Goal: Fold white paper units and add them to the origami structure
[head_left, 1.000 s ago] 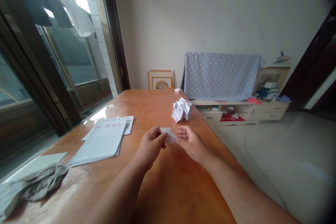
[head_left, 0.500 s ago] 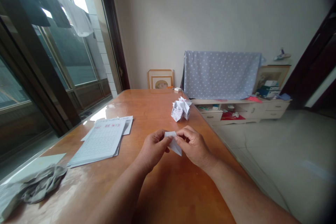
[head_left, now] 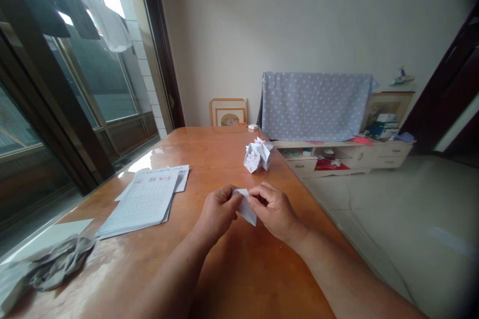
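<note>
Paper (head_left: 248,213): small, white and folded, held between both hands over the table (head_left: 254,274), its free lower corner pointing to about 5 o'clock; the clock face is centred on this paper, with 12 straight ahead of the person.
Left hand (head_left: 220,212): at 9 o'clock, the thumb on top and the fingers clamped on the paper's left side; the fingertips are partly hidden.
Right hand (head_left: 277,213): at 3 o'clock, thumb and forefinger clamped on the paper's upper right edge, the other fingers curled in.
Folded shape (head_left: 257,155): between 12 and 1 o'clock, resting near the table's right edge; angular, white, with dark and reddish marks.
Sheets (head_left: 144,204): at 9 o'clock, a flat stack with a ruled grid and red writing along the top.
Grey cloth (head_left: 63,264): between 8 and 9 o'clock, crumpled, next to a pale sheet (head_left: 71,227).
White box (head_left: 253,127): at 12 o'clock, on the table's far end.
Frames (head_left: 229,115): between 11 and 12, beyond the table, a smaller one before a larger.
Dotted cloth (head_left: 318,104): between 1 and 2, draped above a low cabinet (head_left: 360,158).
Clothes (head_left: 112,30): between 10 and 11, hanging beyond the doorway.
</note>
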Available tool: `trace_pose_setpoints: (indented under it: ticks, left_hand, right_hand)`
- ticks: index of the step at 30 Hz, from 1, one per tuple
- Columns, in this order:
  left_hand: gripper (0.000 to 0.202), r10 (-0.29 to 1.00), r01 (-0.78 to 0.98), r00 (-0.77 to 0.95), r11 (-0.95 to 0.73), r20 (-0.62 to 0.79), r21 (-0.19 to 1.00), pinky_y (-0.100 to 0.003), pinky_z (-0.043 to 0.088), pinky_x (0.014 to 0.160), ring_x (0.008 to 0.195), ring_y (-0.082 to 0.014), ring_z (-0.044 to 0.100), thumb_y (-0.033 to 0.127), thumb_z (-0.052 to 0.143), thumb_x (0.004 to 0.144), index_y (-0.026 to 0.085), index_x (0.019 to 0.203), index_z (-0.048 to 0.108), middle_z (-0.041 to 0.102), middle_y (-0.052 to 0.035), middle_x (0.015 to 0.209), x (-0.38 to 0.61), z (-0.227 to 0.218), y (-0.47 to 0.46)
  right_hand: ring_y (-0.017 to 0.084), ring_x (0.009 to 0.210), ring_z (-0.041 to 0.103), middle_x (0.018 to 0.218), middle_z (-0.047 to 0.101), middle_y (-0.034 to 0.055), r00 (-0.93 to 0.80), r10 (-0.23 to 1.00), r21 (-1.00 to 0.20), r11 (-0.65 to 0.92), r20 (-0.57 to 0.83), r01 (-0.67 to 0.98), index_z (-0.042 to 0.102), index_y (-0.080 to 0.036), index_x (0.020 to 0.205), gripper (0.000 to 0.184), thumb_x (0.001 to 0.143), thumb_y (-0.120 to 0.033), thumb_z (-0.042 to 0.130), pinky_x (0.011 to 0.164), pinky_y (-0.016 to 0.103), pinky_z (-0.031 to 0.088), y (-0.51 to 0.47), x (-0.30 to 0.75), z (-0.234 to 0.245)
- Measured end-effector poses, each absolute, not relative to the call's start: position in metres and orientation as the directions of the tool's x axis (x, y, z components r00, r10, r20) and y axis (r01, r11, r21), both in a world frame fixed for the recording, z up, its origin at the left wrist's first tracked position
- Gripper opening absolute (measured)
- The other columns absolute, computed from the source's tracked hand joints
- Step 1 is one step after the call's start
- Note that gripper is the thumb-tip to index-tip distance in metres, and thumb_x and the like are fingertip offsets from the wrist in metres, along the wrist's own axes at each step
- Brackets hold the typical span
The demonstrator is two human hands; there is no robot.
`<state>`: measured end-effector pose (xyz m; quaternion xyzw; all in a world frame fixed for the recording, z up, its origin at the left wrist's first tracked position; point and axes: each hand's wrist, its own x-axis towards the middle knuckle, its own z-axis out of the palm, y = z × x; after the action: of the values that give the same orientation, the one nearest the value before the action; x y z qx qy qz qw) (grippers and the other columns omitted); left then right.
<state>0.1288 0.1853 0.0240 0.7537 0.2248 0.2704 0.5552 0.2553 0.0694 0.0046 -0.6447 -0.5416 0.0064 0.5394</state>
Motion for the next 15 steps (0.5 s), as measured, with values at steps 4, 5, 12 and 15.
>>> trace_pose_setpoints:
  ticks: [4, 5, 12, 15]
  left_hand:
    - [0.017, 0.607, 0.02, 0.772, -0.325, 0.192, 0.946, -0.026, 0.045, 0.056, 0.059, -0.0153, 0.056, 0.032, 0.058, 0.08, 0.019, 0.07, 0.062, 0.059, -0.0002, 0.063, 0.127, 0.026, 0.184]
    - [0.016, 0.596, 0.016, 0.778, -0.337, 0.2, 0.942, -0.027, 0.046, 0.058, 0.061, -0.0161, 0.057, 0.031, 0.057, 0.08, 0.019, 0.071, 0.062, 0.06, -0.0007, 0.065, 0.127, 0.026, 0.185]
    - [0.017, 0.531, 0.013, 0.827, -0.35, 0.186, 0.937, -0.03, 0.046, 0.066, 0.068, -0.0189, 0.062, 0.025, 0.048, 0.084, 0.019, 0.076, 0.062, 0.064, -0.002, 0.068, 0.123, 0.032, 0.181]
    - [0.02, 0.503, -0.025, 0.844, -0.312, 0.187, 0.95, -0.031, 0.047, 0.069, 0.071, -0.0191, 0.062, 0.025, 0.045, 0.087, 0.019, 0.077, 0.062, 0.064, -0.0029, 0.071, 0.123, 0.035, 0.178]
  right_hand:
    - [0.017, 0.073, 0.058, 0.08, 0.062, 0.0023, 0.393, 0.718, -0.698, 0.18, 0.575, 0.693, 0.074, -0.025, 0.087, 0.015, 0.091, -0.03, 0.06, 0.067, 0.029, 0.044, 0.067, 0.255, 0.008]
    - [0.018, 0.074, 0.058, 0.08, 0.063, 0.0026, 0.384, 0.723, -0.699, 0.189, 0.574, 0.689, 0.074, -0.025, 0.086, 0.018, 0.093, -0.032, 0.059, 0.068, 0.029, 0.044, 0.067, 0.255, 0.009]
    - [0.019, 0.068, 0.061, 0.081, 0.071, 0.0014, 0.544, 0.725, -0.856, 0.121, 0.421, 0.502, 0.064, -0.026, 0.111, 0.026, 0.091, -0.041, 0.061, 0.063, 0.031, 0.045, 0.072, 0.262, -0.005]
    - [0.018, 0.061, 0.058, 0.072, 0.068, 0.0006, 0.545, 0.749, -0.856, 0.056, 0.376, 0.514, 0.067, -0.027, 0.104, 0.023, 0.088, -0.044, 0.063, 0.056, 0.03, 0.041, 0.074, 0.264, -0.009]
